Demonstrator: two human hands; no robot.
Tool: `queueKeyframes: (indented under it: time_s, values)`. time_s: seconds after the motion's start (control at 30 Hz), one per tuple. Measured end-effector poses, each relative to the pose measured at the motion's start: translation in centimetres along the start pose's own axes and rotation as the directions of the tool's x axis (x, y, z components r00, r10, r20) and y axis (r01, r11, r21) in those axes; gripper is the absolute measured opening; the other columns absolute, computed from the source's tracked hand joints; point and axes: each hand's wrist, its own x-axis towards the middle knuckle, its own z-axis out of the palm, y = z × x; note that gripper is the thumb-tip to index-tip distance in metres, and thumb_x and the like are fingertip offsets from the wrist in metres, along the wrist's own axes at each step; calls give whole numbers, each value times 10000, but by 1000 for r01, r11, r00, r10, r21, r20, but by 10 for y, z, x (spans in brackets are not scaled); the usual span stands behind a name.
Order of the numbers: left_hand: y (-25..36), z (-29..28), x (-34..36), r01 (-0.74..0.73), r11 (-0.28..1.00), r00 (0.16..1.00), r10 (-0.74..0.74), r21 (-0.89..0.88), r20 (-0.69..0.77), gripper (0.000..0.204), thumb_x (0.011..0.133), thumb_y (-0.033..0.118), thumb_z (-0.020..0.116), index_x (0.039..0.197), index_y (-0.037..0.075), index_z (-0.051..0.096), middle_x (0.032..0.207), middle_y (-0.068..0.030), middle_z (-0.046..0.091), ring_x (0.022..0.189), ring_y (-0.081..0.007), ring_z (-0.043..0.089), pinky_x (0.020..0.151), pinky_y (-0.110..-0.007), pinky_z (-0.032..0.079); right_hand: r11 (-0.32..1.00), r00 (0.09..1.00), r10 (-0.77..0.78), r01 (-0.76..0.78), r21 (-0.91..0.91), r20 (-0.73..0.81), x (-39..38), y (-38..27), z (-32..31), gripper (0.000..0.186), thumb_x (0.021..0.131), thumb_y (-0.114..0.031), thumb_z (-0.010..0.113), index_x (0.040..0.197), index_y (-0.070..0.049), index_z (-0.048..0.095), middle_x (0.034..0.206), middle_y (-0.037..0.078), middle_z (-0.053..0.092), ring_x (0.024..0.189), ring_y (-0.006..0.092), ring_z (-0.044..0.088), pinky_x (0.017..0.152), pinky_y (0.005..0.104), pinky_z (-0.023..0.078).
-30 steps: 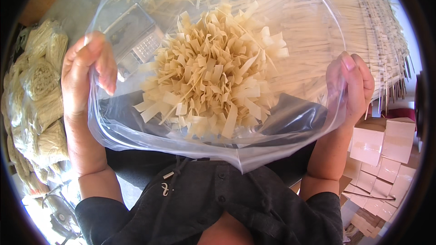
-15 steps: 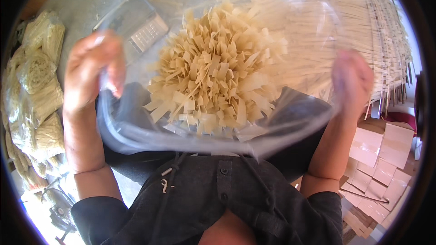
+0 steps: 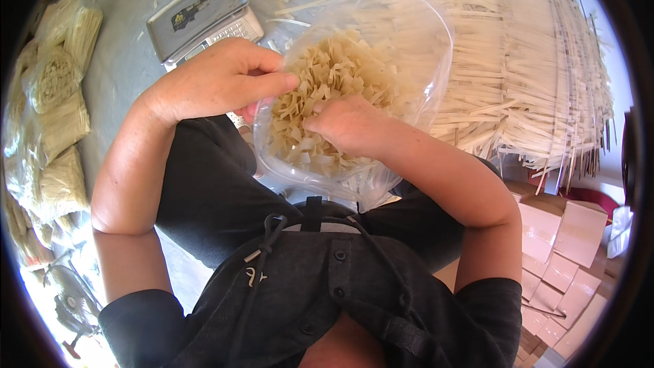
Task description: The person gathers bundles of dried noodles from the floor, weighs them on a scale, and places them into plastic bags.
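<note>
A large clear plastic bag [image 3: 430, 99] stands between my knees with its mouth wide. Many short, flat, pale-yellow strips [image 3: 351, 61] stick up inside it, bunched together. My left hand [image 3: 211, 82] pinches the bag's rim on the left side, thumb and fingers together. Through the mouth, my right hand [image 3: 354, 125] reaches in among the strips; its fingers are curled against them at the near middle, and the fingertips are partly hidden. It seems to grip some of the strips.
A digital scale [image 3: 204, 20] with a dark tray sits on the grey floor at far left. Long pale strips [image 3: 504, 48] lie spread across the right. Plastic-wrapped bundles [image 3: 58, 123] line the left edge. Cardboard boxes [image 3: 562, 252] are at lower right, a fan [image 3: 71, 300] at lower left.
Both hands were apart on opposite sides of the bag, moving its rim. My left hand now holds the rim nearer the middle; my right hand has left it and moved in among the strips.
</note>
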Motion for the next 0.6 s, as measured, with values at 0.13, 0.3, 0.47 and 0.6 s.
queueKeyframes:
  time_s: [0.13, 0.3, 0.47, 0.6]
  values:
    - [-1, -2, 0, -33, 998, 999, 32, 57, 25, 369, 929, 249, 589, 642, 22, 537, 536, 19, 511, 495, -38, 491, 466, -207, 398, 972, 980, 166, -143, 184, -114, -8, 12, -12, 147, 807, -109, 611, 936, -74, 671, 811, 100, 640, 769, 267, 639, 658, 384, 519]
    - [-2, -6, 2, -45, 999, 998, 43, 31, 44, 361, 927, 255, 591, 653, 25, 547, 541, 21, 505, 506, -35, 489, 471, -208, 399, 815, 905, 398, -274, 510, -150, -35, 52, -22, 148, 805, -135, 652, 924, -61, 701, 883, 111, 692, 749, 265, 660, 687, 327, 526]
    - [-1, -4, 6, -62, 998, 996, 61, 12, 61, 343, 931, 263, 588, 684, 25, 574, 566, 32, 502, 522, -31, 485, 482, -210, 405, 946, 900, 282, -203, 253, -331, -26, 58, -31, 134, 799, -143, 657, 898, -64, 704, 881, 102, 690, 753, 274, 657, 679, 329, 521]
    - [-3, -4, 8, -56, 998, 995, 57, -17, 83, 348, 934, 271, 587, 687, 26, 573, 570, 38, 492, 539, -31, 478, 504, -209, 415, 931, 922, 323, -268, 248, -214, -12, 77, -17, 136, 789, -187, 665, 892, -110, 713, 830, 92, 683, 744, 288, 646, 668, 350, 513]
